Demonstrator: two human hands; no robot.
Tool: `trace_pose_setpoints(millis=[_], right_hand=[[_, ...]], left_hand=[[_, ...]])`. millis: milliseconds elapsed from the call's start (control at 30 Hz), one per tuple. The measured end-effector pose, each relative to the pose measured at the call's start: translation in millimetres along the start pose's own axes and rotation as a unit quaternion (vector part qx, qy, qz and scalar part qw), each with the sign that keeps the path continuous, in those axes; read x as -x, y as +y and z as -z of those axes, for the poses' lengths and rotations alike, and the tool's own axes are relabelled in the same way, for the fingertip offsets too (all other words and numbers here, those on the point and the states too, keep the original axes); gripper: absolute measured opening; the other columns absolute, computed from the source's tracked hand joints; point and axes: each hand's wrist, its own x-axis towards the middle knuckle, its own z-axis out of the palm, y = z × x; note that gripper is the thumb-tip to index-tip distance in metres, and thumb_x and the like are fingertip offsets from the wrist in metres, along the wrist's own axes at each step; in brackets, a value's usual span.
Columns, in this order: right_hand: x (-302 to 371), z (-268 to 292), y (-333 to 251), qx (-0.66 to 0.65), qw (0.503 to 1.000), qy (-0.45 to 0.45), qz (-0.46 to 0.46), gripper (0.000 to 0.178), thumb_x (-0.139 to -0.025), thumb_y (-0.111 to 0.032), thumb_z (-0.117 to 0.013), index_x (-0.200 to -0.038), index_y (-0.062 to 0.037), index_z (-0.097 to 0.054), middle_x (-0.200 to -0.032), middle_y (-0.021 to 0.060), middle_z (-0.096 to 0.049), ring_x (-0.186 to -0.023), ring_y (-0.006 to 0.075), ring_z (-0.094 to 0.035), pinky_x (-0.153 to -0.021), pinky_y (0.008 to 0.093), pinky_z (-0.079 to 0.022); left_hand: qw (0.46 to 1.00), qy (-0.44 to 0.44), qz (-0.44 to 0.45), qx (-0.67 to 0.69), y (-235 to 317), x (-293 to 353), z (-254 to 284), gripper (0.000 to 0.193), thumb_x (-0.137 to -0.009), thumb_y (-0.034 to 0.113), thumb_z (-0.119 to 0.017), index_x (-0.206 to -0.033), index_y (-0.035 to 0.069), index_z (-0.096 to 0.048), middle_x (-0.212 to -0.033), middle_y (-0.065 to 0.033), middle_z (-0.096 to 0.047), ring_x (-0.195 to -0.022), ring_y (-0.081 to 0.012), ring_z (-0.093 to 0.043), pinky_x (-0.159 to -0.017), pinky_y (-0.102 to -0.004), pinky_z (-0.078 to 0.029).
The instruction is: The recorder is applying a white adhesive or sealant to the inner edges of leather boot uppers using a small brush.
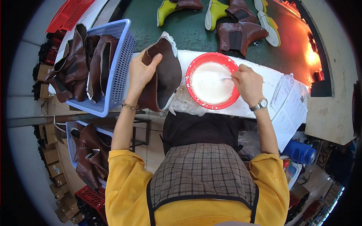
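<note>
My left hand (142,75) grips a brown leather boot upper (168,71), thumb on its dark inner face. White paste coats the upper's top end and lower right edge. Just right of it, a red bowl (191,92) of creamy white glue (211,86) stands on the white board. At the bowl's right rim, my right hand (247,83) is closed around a small brush (226,78). Its pale tip dips into the glue; the handle is mostly hidden by my fingers.
On the left, a blue basket (120,69) holds several brown uppers (75,64), and another blue basket (70,141) sits lower. Brown boots (241,37) and lime-green soled ones (215,15) lie on the green table (181,34). Papers (288,105) lie right; a blue jug (299,151) is below.
</note>
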Motion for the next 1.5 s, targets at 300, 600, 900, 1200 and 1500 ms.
trace_pose_setpoints(millis=[300, 600, 900, 1200, 1500], right_hand=[[20, 16, 5, -0.157, 0.983, 0.023, -0.092, 0.011, -0.086, -0.018, -0.077, -0.095, -0.0107, -0.079, -0.085, 0.0035, -0.067, -0.069, 0.0226, -0.068, -0.062, 0.0360, -0.051], [25, 17, 1, -0.196, 0.974, 0.028, -0.114, 0.011, -0.087, -0.018, -0.078, -0.095, -0.0106, -0.079, -0.086, 0.0038, -0.068, -0.067, 0.0223, -0.067, -0.062, 0.0351, -0.052], [14, 4, -4, -0.027, 0.999, 0.002, -0.027, 0.011, -0.086, -0.017, -0.074, -0.094, -0.0122, -0.079, -0.091, 0.0023, -0.066, -0.083, 0.0221, -0.068, -0.066, 0.0377, -0.053], [35, 27, 1, -0.189, 0.972, 0.043, -0.132, 0.012, -0.089, -0.017, -0.074, -0.100, -0.0111, -0.078, -0.088, 0.0045, -0.068, -0.073, 0.0252, -0.068, -0.065, 0.0379, -0.052], [47, 7, 20, -0.215, 0.966, 0.026, -0.139, 0.019, -0.090, -0.013, -0.077, -0.103, -0.0001, -0.077, -0.083, 0.0119, -0.065, -0.067, 0.0209, -0.063, -0.061, 0.0335, -0.049]], left_hand=[[0.995, 0.005, 0.024, 0.098, 16, -18, 16, 0.038, -0.087, 0.014, -0.081, -0.119, -0.004, -0.074, -0.109, -0.0093, -0.077, -0.094, -0.0156, -0.072, -0.087, -0.0300, -0.056], [0.998, 0.042, 0.026, 0.028, 15, -30, 29, 0.031, -0.089, 0.018, -0.079, -0.113, -0.001, -0.077, -0.091, -0.0063, -0.077, -0.080, -0.0087, -0.068, -0.072, -0.0250, -0.053], [0.991, -0.118, 0.055, 0.027, -29, -5, 15, 0.119, -0.079, 0.044, -0.088, -0.166, 0.011, -0.014, -0.144, -0.0268, -0.053, -0.123, -0.0313, -0.061, -0.099, -0.0432, -0.051], [0.903, -0.271, -0.103, -0.318, -34, 66, 49, 0.155, -0.044, 0.043, -0.100, -0.167, 0.021, -0.009, -0.165, -0.0219, -0.025, -0.147, -0.0487, -0.031, -0.113, -0.0716, -0.028], [0.973, -0.096, -0.121, -0.170, -44, 54, 53, 0.080, -0.067, -0.022, -0.055, -0.142, 0.006, -0.057, -0.127, -0.0149, -0.067, -0.121, -0.0350, -0.060, -0.104, -0.0388, -0.047]])
